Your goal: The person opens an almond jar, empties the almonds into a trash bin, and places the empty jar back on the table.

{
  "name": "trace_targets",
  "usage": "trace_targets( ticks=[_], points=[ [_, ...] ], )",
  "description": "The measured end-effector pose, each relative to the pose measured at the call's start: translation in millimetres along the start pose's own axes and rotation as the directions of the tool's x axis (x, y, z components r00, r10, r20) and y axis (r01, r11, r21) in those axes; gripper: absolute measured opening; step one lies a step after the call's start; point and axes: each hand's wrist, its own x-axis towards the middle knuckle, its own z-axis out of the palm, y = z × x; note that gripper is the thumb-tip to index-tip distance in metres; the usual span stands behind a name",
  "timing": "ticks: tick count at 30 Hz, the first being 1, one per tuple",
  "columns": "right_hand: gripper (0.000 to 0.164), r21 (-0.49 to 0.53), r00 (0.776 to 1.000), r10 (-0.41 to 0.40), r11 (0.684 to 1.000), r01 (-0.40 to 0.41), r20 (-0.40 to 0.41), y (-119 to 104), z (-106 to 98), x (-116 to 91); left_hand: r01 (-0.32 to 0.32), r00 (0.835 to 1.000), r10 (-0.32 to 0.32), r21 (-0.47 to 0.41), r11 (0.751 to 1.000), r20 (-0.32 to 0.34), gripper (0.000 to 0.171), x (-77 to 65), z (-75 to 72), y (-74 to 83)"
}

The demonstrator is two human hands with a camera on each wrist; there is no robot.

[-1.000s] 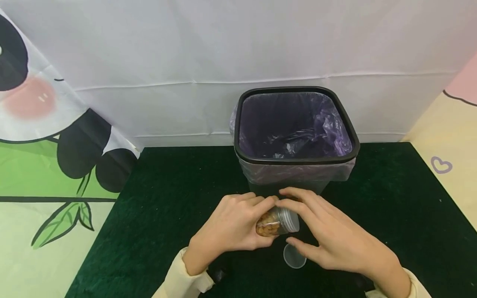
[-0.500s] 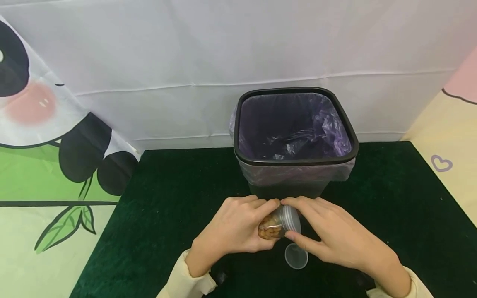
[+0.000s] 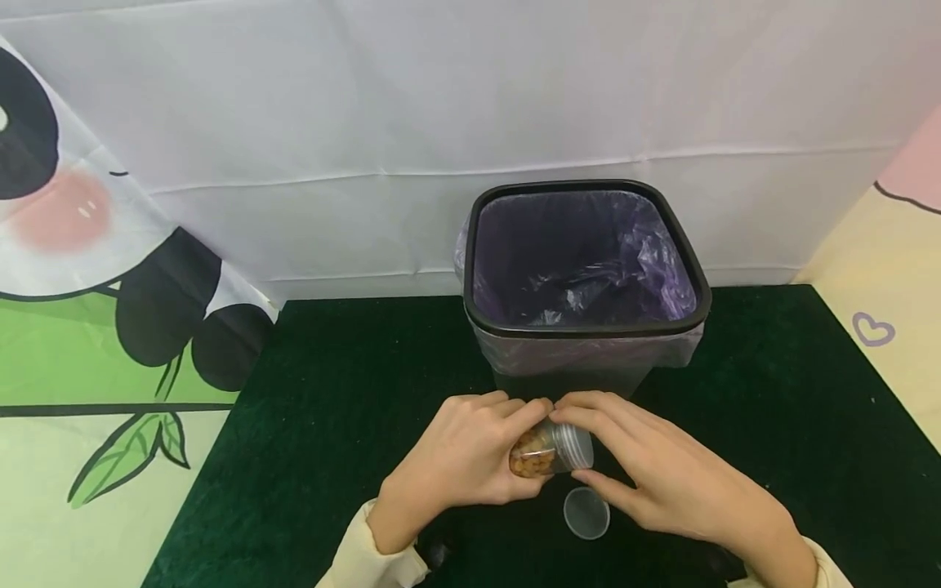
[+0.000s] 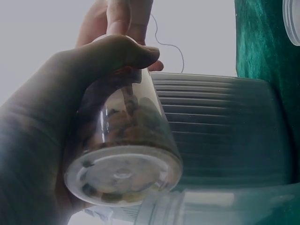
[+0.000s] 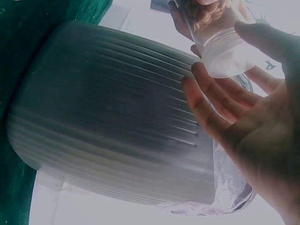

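Note:
My left hand (image 3: 470,449) grips a clear jar (image 3: 532,455) of small golden-brown pieces, tilted on its side. In the left wrist view the jar's base (image 4: 123,176) faces the camera, with the thumb across its side. A translucent ridged lid (image 3: 575,447) caps the right end. My right hand (image 3: 654,465) holds this lid, fingertips at its upper edge and thumb at its lower edge. From the right wrist, the lid (image 5: 229,55) shows between thumb and fingers. Just below the hands lies a clear round plastic piece (image 3: 586,513) on the green cloth.
Behind the hands stands a bin with a black rim (image 3: 588,331) and a purple plastic liner (image 3: 654,261). Its ribbed grey side (image 5: 117,103) fills much of the right wrist view. Dark green cloth (image 3: 353,392) covers the table, with a white curtain (image 3: 331,98) behind.
The right hand's raised fingers have come down onto the lid, closing round it. The jar stays in the left hand, and the view has tipped slightly.

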Motion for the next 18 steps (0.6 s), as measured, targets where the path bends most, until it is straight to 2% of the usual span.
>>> trace_targets(
  ticks=[3, 8, 10, 18],
  points=[
    [0.061, -0.01, 1.0, -0.011, 1.0, 0.011, -0.005, 0.2, 0.1, -0.9, 0.003, 1.0, -0.003, -0.002, 1.0, -0.008, 0.061, -0.5, 1.3, -0.5],
    [0.09, -0.062, 0.998, 0.061, 0.996, -0.061, 0.002, -1.5, -1.2, -2.3, 0.005, 1.0, -0.005, 0.004, 1.0, -0.001, 0.063, -1.4, 0.6, -0.1],
    [0.095, -0.084, 0.996, 0.089, 0.993, -0.088, 0.008, -0.6, -3.0, -2.7, 0.001, 1.0, -0.001, 0.003, 1.0, -0.007, 0.065, -0.9, 1.3, 0.8],
    [0.071, -0.058, 0.998, 0.065, 0.996, -0.065, 0.009, 2.1, -4.4, -4.7, -0.018, 1.0, 0.019, -0.027, 0.999, 0.003, 0.06, 1.4, 5.9, 6.2]
  ],
)
